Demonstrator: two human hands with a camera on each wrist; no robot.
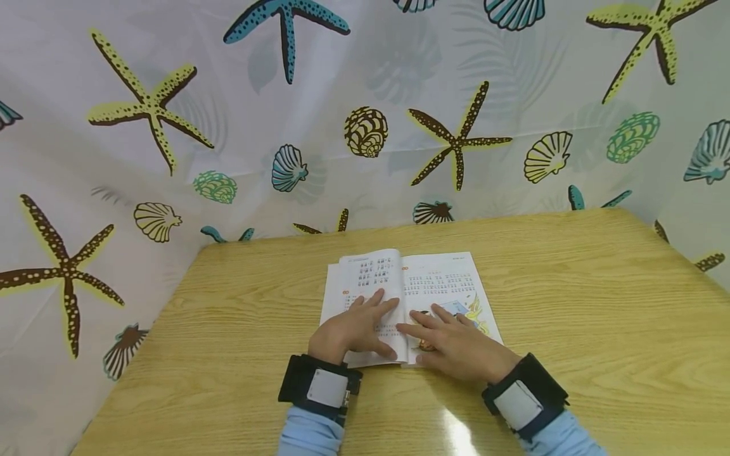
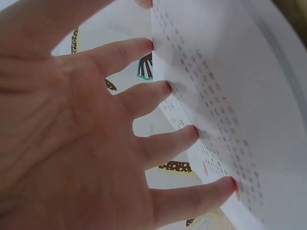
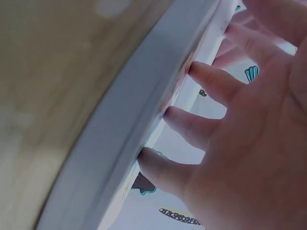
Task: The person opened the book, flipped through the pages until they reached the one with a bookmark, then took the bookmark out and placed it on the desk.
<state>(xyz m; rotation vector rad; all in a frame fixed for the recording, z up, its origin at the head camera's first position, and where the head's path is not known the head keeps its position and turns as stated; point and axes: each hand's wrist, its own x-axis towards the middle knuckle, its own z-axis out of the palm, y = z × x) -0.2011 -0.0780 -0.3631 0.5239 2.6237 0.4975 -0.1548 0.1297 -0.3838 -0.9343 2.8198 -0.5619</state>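
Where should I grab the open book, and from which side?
Probably its upper right edge, coming from the right: the book lies open on the table, that edge uncovered, while the left hand and right hand rest lower on it.

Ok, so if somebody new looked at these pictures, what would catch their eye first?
Probably the big backdrop behind the table, covered in bold printed starfish and shells. Next, the open book near the middle of the wood-grain tabletop, with the person's left hand spread over its left side and the right hand lying mostly on its right.
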